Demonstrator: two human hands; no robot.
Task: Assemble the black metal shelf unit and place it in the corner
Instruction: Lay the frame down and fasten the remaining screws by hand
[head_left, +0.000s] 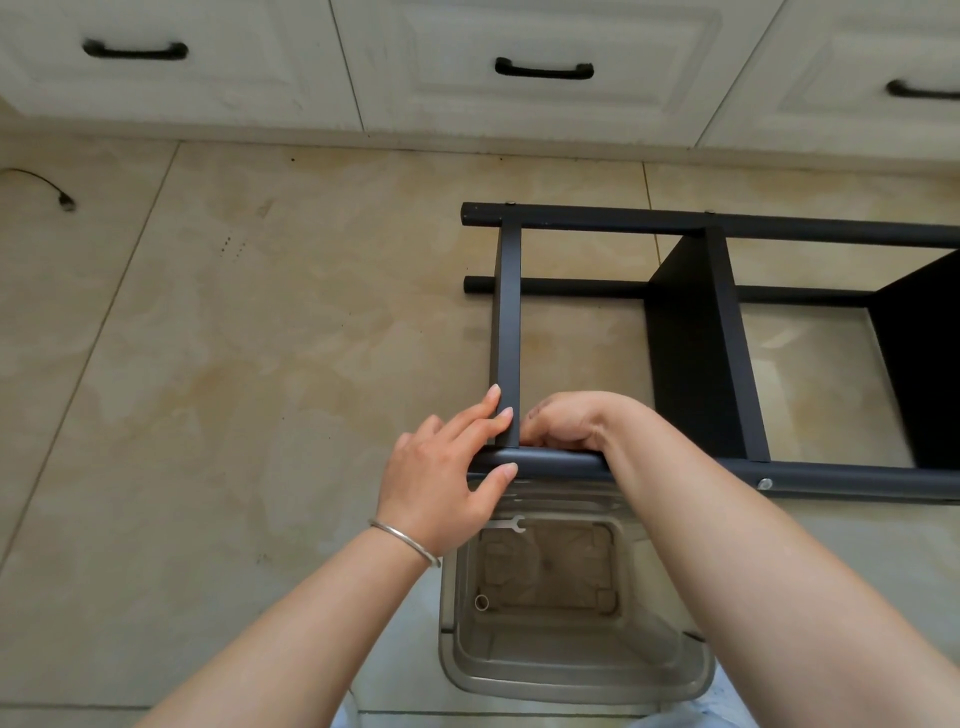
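Shelf frame (727, 291) before cabinets (467, 62); bin (571, 670) nearer.

Black metal shelf unit (717, 332) lies on its side on the tiled floor, 2 shelf panels fitted.

black shelf frame (717, 332), beige marbled floor (260, 364)

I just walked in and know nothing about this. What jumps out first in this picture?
The black metal shelf unit lies on its side on the tiled floor, right of centre. At its near left corner, the left hand rests its fingers on a crossbar and the near rail, while the right hand curls at the same joint. Just below sits a clear plastic bin with a small flat wrench at its far rim.
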